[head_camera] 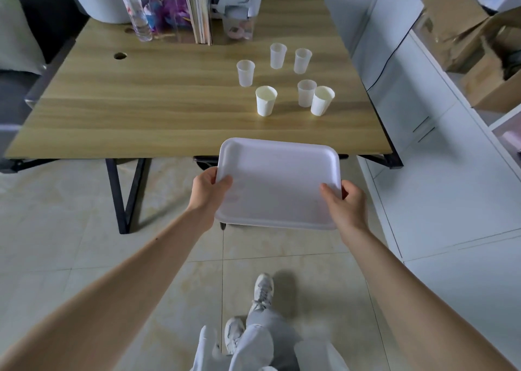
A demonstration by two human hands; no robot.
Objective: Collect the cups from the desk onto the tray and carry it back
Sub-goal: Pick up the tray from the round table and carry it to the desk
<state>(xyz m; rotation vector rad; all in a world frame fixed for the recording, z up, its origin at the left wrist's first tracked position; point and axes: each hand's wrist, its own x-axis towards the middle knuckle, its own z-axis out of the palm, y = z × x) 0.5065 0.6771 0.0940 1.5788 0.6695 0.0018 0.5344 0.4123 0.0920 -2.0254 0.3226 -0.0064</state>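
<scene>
I hold a white foam tray (277,173) in the air just in front of the wooden desk (141,99); its far rim overlaps the desk's near edge. My left hand (208,190) grips the tray's left side, and my right hand (345,201) grips its right side. The tray has nothing in it. Several cups stand upright on the right half of the desk: two white paper cups (265,100) (321,100) nearest me, and translucent plastic cups (245,73) (278,55) (302,60) (306,92) behind them.
At the desk's back stand a clear water bottle (135,9), upright books (200,9), a clear container (238,27) and colourful packaging (169,9). White cabinets (423,111) and cardboard boxes (465,32) are on the right. The desk has black legs (124,195); the floor is tiled.
</scene>
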